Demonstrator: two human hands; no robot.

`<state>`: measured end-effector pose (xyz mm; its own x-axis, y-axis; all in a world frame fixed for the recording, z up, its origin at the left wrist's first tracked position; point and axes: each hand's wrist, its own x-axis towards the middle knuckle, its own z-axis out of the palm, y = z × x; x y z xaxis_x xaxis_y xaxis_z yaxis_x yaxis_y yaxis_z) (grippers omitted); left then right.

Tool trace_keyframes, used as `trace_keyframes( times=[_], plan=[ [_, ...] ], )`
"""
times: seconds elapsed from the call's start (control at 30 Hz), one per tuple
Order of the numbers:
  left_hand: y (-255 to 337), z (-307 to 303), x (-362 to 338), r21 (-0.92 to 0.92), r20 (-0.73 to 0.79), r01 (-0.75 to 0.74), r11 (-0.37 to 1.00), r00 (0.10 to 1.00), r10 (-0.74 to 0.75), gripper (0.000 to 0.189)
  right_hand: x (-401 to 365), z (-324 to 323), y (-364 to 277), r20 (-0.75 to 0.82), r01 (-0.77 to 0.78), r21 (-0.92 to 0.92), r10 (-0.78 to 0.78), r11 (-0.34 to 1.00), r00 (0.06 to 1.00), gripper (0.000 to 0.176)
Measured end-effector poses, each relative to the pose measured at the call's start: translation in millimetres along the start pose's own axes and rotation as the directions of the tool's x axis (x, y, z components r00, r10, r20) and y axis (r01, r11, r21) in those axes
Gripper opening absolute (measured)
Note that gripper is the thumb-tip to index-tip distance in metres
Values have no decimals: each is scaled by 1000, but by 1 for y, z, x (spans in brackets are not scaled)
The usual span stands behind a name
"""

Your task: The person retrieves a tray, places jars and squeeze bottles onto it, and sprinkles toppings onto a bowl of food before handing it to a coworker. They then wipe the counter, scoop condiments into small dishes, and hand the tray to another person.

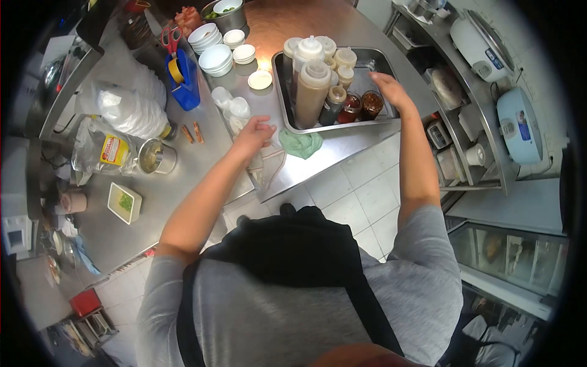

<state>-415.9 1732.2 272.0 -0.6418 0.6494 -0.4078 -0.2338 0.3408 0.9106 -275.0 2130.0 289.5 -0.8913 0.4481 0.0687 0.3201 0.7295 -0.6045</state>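
Observation:
My left hand [254, 136] is over the steel counter, just left of a crumpled green cloth [300, 143], its fingers apart and nothing visible in them. A pale cloth [266, 166] lies below it. My right hand [390, 89] is at the right rim of a metal tray [391, 122], fingers stretched out, with no object in it. Inside the tray stand several squeeze bottles, a large brown-filled one [310, 92] in front, a dark sauce bottle [332, 105], a jar of red sauce [350, 108] and a jar of dark chunky sauce [372, 105].
White bowls [215, 59] are stacked behind my left hand, near a blue tape dispenser [184, 82]. Further left are plastic bags [101, 150], a metal pot [156, 156] and a rectangular container [125, 203]. Shelves [455, 122] and rice cookers [483, 52] stand at the right.

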Motion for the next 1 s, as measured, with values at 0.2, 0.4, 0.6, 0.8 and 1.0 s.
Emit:
trace_keyframes(
  times=[0.2, 0.4, 0.6, 0.8, 1.0],
  plan=[
    [3, 23, 108, 145, -93, -129, 981, 985, 144, 52, 17, 5, 152, -422, -422, -374, 253, 826, 870, 59],
    [1, 37, 162, 100, -374, -31, 995, 925, 66, 21, 23, 9, 142, -362, -366, -329, 242, 870, 900, 51],
    [4, 34, 150, -99, -245, -62, 993, 969, 36, 18, 8, 3, 142, -385, -392, -89, 331, 916, 862, 38],
    [-20, 36, 137, -169, -193, -95, 981, 979, 62, 20, -16, -30, 111, -354, -285, 20, 273, 958, 895, 31],
    [-2, 31, 93, -218, -151, -84, 972, 987, 52, 16, -30, -62, 99, -241, -211, 177, 250, 961, 938, 26]
  ],
)
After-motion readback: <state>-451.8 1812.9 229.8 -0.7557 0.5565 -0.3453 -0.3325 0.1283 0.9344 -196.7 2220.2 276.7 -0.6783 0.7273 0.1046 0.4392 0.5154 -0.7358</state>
